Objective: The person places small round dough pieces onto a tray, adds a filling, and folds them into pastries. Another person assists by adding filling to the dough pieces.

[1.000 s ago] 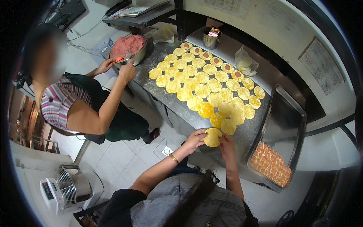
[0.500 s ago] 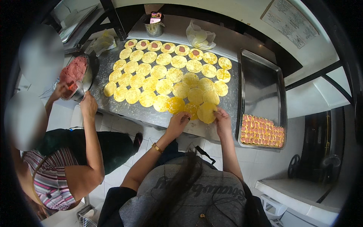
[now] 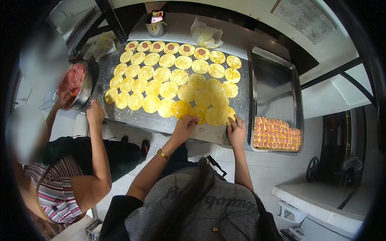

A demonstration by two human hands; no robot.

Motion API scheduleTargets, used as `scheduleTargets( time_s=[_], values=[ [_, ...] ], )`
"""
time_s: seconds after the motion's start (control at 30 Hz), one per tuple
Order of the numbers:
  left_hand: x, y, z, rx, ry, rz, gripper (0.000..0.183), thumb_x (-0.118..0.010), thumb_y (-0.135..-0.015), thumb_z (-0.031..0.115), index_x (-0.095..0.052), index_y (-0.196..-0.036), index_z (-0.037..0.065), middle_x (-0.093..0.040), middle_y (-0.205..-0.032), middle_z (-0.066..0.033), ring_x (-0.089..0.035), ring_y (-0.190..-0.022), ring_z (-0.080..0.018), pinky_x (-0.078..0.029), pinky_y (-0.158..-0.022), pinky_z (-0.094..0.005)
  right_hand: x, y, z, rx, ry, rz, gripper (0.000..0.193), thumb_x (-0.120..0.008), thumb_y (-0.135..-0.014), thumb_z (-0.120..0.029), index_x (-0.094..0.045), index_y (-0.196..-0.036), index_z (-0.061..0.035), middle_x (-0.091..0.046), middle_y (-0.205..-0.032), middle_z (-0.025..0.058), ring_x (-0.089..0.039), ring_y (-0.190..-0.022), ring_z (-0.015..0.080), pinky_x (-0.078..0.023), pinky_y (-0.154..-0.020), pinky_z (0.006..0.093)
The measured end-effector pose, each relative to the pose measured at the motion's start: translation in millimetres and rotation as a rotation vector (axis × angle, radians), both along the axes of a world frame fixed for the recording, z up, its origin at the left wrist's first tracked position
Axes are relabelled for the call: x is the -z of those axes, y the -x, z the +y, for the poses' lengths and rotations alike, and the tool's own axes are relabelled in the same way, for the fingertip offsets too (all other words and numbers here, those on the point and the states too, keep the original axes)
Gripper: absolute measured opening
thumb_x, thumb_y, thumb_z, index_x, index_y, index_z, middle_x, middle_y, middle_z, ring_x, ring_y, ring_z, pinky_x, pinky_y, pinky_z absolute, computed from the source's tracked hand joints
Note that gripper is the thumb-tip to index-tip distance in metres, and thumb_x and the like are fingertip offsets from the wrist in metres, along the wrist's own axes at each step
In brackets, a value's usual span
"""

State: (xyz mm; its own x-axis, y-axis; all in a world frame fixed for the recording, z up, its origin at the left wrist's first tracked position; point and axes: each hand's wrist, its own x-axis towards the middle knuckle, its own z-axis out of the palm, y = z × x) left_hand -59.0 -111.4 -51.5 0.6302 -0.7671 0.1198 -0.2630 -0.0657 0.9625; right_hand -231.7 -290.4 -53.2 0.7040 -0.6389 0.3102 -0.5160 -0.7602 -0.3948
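Note:
Rows of thin yellow dough rounds (image 3: 169,89) cover the metal worktop (image 3: 169,127). At the near right end, my right hand (image 3: 236,129) pinches the edge of a dough round (image 3: 227,114), which overlaps the dough round (image 3: 213,116) to its left. My left hand (image 3: 185,127) is closed with its fingertips curled at the near edge of another dough round (image 3: 198,113); anything between those fingers is hidden. Small pink meat portions (image 3: 171,47) sit on several rounds of the far row.
A deep metal tray (image 3: 298,90) with rows of small filled dumplings (image 3: 277,134) stands at the right. At the left, a co-worker's hand (image 3: 95,112) is near a bowl (image 3: 85,93) of pink ground meat (image 3: 72,82). A plastic bag (image 3: 206,34) and metal pot (image 3: 156,29) stand behind.
My right hand has shifted slightly right with a dough round, and two overlapping rounds now show where one was. My left hand stays nearly in place. The whole view has shifted a little.

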Motion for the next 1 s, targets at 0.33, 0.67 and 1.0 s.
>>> scheduleTargets(
  time_s=[0.33, 0.67, 1.0],
  values=[
    [6, -255, -15, -0.770, -0.016, -0.237, 0.018, -0.053, -0.083, 0.010, -0.065, -0.089, -0.002, -0.064, -0.090, -0.0222, -0.062, -0.080, -0.0346, -0.049, -0.072, -0.0384, 3, 9, 5, 0.080, -0.049, 0.053, 0.031, -0.062, -0.078, -0.013, -0.063, -0.108, -0.0033, -0.053, -0.121, 0.0198, -0.050, -0.109, 0.0367, -0.040, -0.094, 0.0427],
    [20, -478, -8, -1.011, -0.668, -0.159, 0.025, -0.066, -0.081, 0.026, -0.068, -0.093, 0.004, -0.065, -0.098, -0.0190, -0.062, -0.097, -0.0335, -0.052, -0.081, -0.0400, 2, 0, 11, 0.128, -0.058, 0.150, 0.032, -0.064, -0.075, -0.009, -0.062, -0.107, -0.0021, -0.053, -0.119, 0.0222, -0.050, -0.109, 0.0376, -0.040, -0.094, 0.0436],
    [22, -509, -21, -0.969, -0.745, -0.146, 0.028, -0.062, -0.078, 0.022, -0.065, -0.093, 0.000, -0.064, -0.098, -0.0222, -0.060, -0.100, -0.0369, -0.049, -0.083, -0.0439, -4, -9, 13, 0.103, -0.055, 0.192, 0.035, -0.065, -0.073, -0.008, -0.063, -0.108, -0.0045, -0.056, -0.117, 0.0202, -0.055, -0.103, 0.0361, -0.045, -0.090, 0.0416]
  ],
)
